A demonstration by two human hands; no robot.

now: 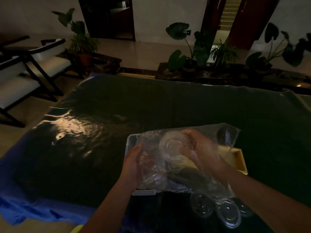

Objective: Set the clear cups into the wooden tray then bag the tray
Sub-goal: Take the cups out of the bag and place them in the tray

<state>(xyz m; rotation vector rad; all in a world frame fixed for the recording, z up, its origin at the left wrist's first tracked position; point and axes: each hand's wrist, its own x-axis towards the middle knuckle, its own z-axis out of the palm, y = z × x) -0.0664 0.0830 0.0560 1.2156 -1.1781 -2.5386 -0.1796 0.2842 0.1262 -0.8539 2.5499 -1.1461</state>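
A clear cup [173,146] is tilted on its side, mouth toward me, held by my right hand [200,147] inside a crumpled clear plastic bag [156,165]. My left hand [133,158] grips the bag's left side from outside. The pale wooden tray [239,158] lies under and behind the bag, only its right end showing. Several more clear cups [227,214] stand near the table's front edge, right of my arms. The view is dark and the bag blurs what lies inside it.
A white plastic container [131,140] sits under the bag's left part. The table wears a dark glossy cover [101,132] over blue cloth [25,211]. White chairs [33,68] stand at the left, potted plants [190,52] behind the table.
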